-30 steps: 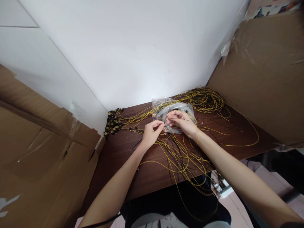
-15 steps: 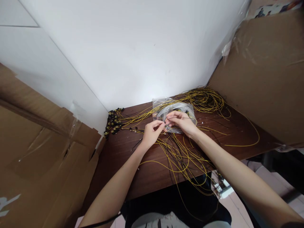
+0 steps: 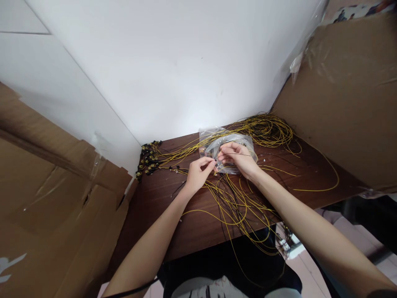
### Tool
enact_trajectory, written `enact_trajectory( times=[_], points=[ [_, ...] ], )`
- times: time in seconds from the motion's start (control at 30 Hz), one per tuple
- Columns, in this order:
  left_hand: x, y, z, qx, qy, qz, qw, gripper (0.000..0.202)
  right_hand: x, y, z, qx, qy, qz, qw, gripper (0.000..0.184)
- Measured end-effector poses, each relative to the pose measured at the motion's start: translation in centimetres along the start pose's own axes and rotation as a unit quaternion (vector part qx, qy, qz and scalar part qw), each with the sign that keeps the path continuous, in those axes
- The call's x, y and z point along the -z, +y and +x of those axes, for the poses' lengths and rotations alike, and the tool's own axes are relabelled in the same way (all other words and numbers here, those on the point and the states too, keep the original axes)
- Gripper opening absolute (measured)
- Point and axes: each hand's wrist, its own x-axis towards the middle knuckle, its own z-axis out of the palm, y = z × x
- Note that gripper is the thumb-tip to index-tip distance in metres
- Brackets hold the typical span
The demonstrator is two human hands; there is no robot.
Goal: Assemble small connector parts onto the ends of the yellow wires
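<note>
My left hand pinches a small dark connector between thumb and fingertips. Just to its right, my right hand is closed on a thin black wire, which runs out past its knuckles to the right. The fingertips of both hands are close together. Under them lies a clear plastic bag with dark and yellow parts inside, too small to name. Loose yellow and black wires fan from below my hands over the table's front edge.
A coil of yellow wires lies at the back right of the brown table. Several black and yellow plug ends are bunched at the left. Cardboard stands on the left, a cardboard box on the right, and a white wall behind.
My right hand has shifted slightly right and its fingers have drawn a little away from my left fingertips. My left hand stays in place.
</note>
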Motion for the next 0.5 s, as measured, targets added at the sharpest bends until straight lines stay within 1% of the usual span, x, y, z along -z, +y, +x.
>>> enact_trajectory(
  times=[0.1, 0.23, 0.3, 0.37, 0.5],
  points=[
    [0.02, 0.04, -0.01, 0.001, 0.0, 0.003, 1.0, 0.02, 0.12, 0.07, -0.01, -0.006, -0.01, -0.005, 1.0, 0.026],
    [0.04, 0.11, -0.01, -0.005, -0.005, 0.001, 1.0, 0.018, 0.29, 0.27, -0.05, -0.005, -0.057, -0.029, 0.998, 0.024],
    [0.04, 0.13, 0.0, -0.005, -0.006, -0.001, 1.0, 0.017, 0.29, 0.33, -0.05, -0.002, -0.07, -0.04, 0.997, 0.022],
    [0.03, 0.13, 0.01, -0.002, -0.005, -0.001, 1.0, 0.017, 0.23, 0.34, -0.04, -0.001, -0.057, -0.044, 0.997, 0.021],
    [0.03, 0.02, 0.02, 0.003, 0.001, 0.003, 1.0, 0.018, 0.11, 0.19, 0.01, 0.014, -0.011, -0.036, 0.999, 0.023]
  ],
)
